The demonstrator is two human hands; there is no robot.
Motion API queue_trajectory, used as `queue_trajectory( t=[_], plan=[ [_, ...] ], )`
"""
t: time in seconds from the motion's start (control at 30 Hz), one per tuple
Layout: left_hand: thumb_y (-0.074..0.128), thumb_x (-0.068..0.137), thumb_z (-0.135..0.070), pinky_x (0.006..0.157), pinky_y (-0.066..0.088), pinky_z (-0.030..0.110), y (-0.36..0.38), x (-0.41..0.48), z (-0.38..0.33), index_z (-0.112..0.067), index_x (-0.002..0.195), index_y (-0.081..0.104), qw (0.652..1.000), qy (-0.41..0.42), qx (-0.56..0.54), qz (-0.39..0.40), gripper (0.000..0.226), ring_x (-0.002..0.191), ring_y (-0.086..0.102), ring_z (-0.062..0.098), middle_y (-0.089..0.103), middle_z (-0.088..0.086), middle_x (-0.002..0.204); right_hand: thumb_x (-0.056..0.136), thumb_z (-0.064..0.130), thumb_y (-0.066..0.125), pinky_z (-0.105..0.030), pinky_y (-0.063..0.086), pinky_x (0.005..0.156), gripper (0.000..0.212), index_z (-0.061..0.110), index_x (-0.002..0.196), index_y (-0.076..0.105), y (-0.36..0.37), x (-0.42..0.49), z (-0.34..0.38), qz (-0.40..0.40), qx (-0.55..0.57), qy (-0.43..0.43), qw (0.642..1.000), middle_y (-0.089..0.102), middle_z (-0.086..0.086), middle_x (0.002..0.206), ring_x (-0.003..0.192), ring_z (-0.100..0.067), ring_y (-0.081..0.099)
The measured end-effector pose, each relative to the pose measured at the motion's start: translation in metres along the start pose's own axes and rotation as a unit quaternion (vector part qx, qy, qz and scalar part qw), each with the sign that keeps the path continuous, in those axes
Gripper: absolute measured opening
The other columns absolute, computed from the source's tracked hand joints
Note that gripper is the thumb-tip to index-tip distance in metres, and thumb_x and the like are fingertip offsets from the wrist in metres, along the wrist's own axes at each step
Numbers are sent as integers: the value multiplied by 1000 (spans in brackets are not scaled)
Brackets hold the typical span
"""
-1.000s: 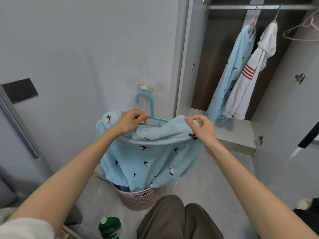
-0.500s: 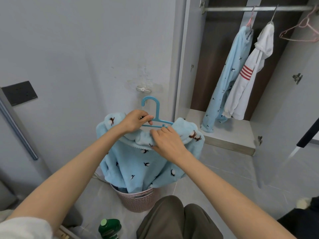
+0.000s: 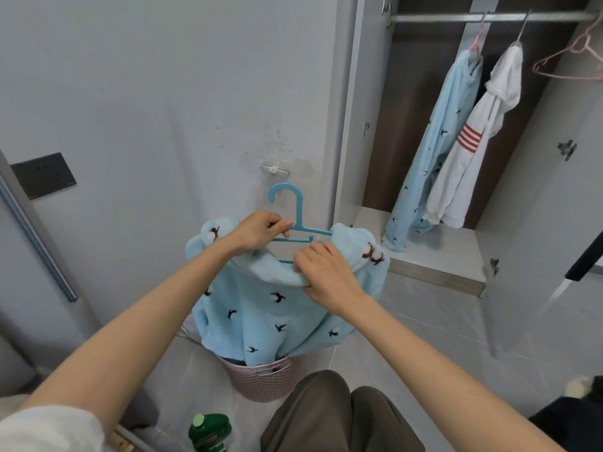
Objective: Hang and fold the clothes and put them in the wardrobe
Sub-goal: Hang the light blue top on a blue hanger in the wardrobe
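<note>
Apparently fleecy, bird-dotted blue top (image 3: 261, 318)

I see the pale-blue bird-print fleece top (image 3: 270, 308) draped over a blue hanger (image 3: 297, 207), hook upright — wardrobe (image 3: 437, 256) open at two o'clock, two garments (image 3: 456, 164) hung inside.

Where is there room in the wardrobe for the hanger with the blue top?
Free: the rail between its left bracket and the hung blue garment; the base shelf in front of the hems. Crowded: the rail's right part, where hung blue garment, white jacket and empty pink hanger sit close.
</note>
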State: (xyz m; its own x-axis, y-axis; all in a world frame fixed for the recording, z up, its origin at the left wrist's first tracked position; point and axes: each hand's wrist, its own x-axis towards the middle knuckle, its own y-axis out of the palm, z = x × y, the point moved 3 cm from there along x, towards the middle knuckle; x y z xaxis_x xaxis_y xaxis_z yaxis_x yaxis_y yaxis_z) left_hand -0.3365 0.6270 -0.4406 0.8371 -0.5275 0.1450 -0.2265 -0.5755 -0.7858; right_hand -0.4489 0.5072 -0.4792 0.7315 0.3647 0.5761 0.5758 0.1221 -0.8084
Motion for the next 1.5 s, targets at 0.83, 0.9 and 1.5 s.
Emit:
queue_trajectory(
  t=[0.83,0.9,1.5],
  plan=[
    [46,95,-45,55,32,12,-71,81,-228,-24,56,51,958,259,5,-121,45,47,43,2,44,-11,49,94,46,49,-30,42,63,27,27,106,63,-214,19,-143,-113,45,259,958,68,2,92,81,-16,56],
    [45,95,-45,54,35,9,-73,90,-266,-21,57,52,947,294,-9,-130,45,47,44,-2,46,-11,51,93,47,50,-24,34,58,28,28,107,65,-245,13,-157,-152,1,274,950,68,3,91,77,-11,51],
    [36,99,-43,88,41,47,54,88,-433,-11,68,53,916,375,-141,-7,48,69,46,15,51,-2,64,90,52,53,-31,37,63,35,19,86,64,-379,-106,-215,-72,-78,459,882,60,0,80,78,-21,54]
  ],
)
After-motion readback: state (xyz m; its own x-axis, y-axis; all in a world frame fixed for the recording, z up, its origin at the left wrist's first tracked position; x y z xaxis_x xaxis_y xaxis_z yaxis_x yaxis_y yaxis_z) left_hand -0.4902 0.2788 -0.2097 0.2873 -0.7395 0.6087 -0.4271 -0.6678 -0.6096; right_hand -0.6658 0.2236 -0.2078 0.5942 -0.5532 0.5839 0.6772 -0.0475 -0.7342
